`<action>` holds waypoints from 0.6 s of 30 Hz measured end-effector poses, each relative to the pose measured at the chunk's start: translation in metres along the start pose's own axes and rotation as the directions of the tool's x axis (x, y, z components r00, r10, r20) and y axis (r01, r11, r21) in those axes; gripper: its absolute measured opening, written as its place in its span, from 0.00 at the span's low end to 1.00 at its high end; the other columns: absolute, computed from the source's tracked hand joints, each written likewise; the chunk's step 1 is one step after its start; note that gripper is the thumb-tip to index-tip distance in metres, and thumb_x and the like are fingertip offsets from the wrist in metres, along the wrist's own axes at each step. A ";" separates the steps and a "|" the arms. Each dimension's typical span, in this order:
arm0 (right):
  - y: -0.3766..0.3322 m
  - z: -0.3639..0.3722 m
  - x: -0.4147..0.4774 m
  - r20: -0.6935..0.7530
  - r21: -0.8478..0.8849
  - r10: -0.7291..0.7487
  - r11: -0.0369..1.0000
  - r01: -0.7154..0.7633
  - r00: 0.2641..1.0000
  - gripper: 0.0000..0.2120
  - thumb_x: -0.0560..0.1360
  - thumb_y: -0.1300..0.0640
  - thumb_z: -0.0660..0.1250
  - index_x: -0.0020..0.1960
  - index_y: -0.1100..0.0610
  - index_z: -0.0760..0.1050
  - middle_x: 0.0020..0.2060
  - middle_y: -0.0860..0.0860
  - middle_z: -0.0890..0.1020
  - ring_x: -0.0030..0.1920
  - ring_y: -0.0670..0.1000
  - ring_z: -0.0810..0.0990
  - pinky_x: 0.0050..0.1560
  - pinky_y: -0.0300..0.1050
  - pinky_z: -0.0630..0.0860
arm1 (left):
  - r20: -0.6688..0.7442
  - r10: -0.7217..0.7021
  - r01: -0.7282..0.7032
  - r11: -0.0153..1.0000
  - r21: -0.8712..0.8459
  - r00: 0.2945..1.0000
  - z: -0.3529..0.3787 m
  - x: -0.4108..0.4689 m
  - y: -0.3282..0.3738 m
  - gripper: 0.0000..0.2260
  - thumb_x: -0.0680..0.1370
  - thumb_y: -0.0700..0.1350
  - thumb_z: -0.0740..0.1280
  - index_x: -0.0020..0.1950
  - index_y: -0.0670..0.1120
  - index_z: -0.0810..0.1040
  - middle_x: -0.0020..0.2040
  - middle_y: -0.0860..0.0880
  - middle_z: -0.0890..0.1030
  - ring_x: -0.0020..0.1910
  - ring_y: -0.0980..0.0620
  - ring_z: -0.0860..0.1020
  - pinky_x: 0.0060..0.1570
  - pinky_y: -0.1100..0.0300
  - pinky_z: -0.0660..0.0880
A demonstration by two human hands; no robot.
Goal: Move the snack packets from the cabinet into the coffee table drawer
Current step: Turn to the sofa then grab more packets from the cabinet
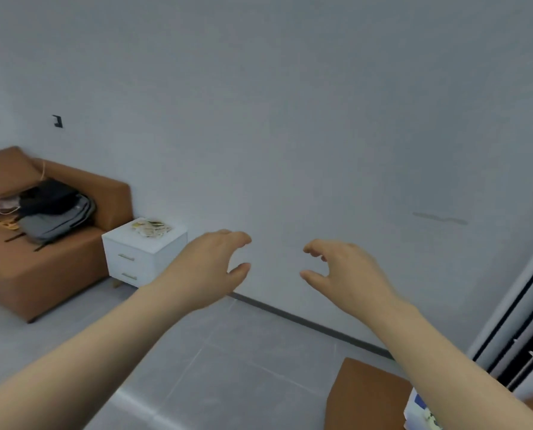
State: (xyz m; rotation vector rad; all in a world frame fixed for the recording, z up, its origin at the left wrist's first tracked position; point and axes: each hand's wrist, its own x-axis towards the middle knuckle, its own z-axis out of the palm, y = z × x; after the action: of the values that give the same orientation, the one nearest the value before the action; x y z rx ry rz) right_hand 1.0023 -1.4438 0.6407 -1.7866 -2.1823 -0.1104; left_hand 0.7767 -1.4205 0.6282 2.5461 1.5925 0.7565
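In the head view, the left hand (207,268) and right hand (343,274) hung in the air to the right of the cabinet (144,259). Both were loosely curled, thumbs apart from the fingers, holding nothing and touching nothing. The packets (151,228) lay in a loose heap on the cabinet's top, toward its back edge by the wall (290,119). Both cabinet drawers were closed. A sofa (41,274) stood just beside the cabinet's left side, with bags (54,212) piled on it. Right of the cabinet, grey floor (228,367) stretched along the wall to a brown seat (367,395), well apart from the cabinet.
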 end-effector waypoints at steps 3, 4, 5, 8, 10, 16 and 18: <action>-0.001 0.022 0.051 0.007 0.017 -0.052 0.998 0.052 0.999 0.20 0.77 0.45 0.63 0.67 0.47 0.69 0.62 0.43 0.77 0.61 0.46 0.74 0.58 0.42 0.70 | 0.016 -0.047 0.046 0.998 0.031 0.999 0.015 0.026 -0.034 0.20 0.79 0.52 0.62 0.70 0.52 0.68 0.67 0.54 0.73 0.66 0.54 0.70 0.65 0.60 0.66; -0.003 0.031 0.069 0.007 0.024 -0.068 0.997 0.068 0.998 0.20 0.76 0.45 0.63 0.67 0.47 0.69 0.62 0.43 0.77 0.61 0.46 0.74 0.58 0.42 0.70 | 0.013 -0.060 0.060 0.998 0.036 0.998 0.018 0.036 -0.048 0.20 0.79 0.52 0.62 0.70 0.52 0.68 0.67 0.54 0.73 0.66 0.54 0.70 0.65 0.60 0.66; -0.006 0.040 0.088 0.008 0.029 -0.082 0.996 0.082 0.997 0.20 0.76 0.45 0.63 0.67 0.47 0.69 0.62 0.43 0.77 0.61 0.46 0.74 0.57 0.41 0.70 | 0.008 -0.076 0.075 0.996 0.039 0.997 0.021 0.046 -0.064 0.20 0.79 0.52 0.62 0.70 0.52 0.68 0.67 0.54 0.73 0.66 0.55 0.70 0.65 0.60 0.66; -0.019 0.067 0.148 0.023 0.040 -0.120 0.992 0.119 0.993 0.20 0.77 0.45 0.63 0.67 0.47 0.69 0.62 0.43 0.76 0.61 0.45 0.74 0.57 0.42 0.70 | -0.022 -0.121 0.122 0.991 0.053 0.992 0.025 0.077 -0.113 0.20 0.78 0.52 0.62 0.70 0.52 0.68 0.67 0.55 0.73 0.66 0.55 0.70 0.66 0.60 0.66; -0.029 0.085 0.190 0.030 0.059 -0.141 0.989 0.139 0.990 0.20 0.76 0.46 0.63 0.67 0.47 0.69 0.62 0.43 0.77 0.61 0.46 0.75 0.57 0.42 0.71 | -0.035 -0.144 0.146 0.988 0.055 0.989 0.025 0.097 -0.148 0.20 0.79 0.52 0.62 0.70 0.52 0.67 0.67 0.55 0.72 0.67 0.55 0.69 0.66 0.61 0.65; -0.056 0.136 0.309 0.097 0.091 -0.161 0.984 0.152 0.982 0.20 0.77 0.46 0.63 0.68 0.47 0.68 0.62 0.42 0.76 0.62 0.45 0.73 0.59 0.41 0.70 | 0.011 -0.214 0.212 0.973 0.090 0.977 0.032 0.163 -0.251 0.20 0.79 0.53 0.61 0.71 0.53 0.66 0.68 0.56 0.71 0.67 0.57 0.68 0.63 0.64 0.64; -0.061 0.155 0.343 0.127 0.110 -0.166 0.982 0.152 0.978 0.21 0.77 0.46 0.63 0.68 0.47 0.68 0.62 0.43 0.76 0.62 0.45 0.74 0.59 0.41 0.71 | 0.022 -0.240 0.237 0.968 0.082 0.971 0.040 0.184 -0.280 0.20 0.79 0.53 0.61 0.71 0.53 0.66 0.68 0.56 0.72 0.66 0.56 0.69 0.62 0.64 0.65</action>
State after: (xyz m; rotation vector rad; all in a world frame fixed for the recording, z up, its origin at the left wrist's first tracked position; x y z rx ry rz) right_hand 0.8558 -1.0946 0.6025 -1.6067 -2.3799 0.0857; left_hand 0.6247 -1.1224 0.5822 2.3417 1.9084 0.6363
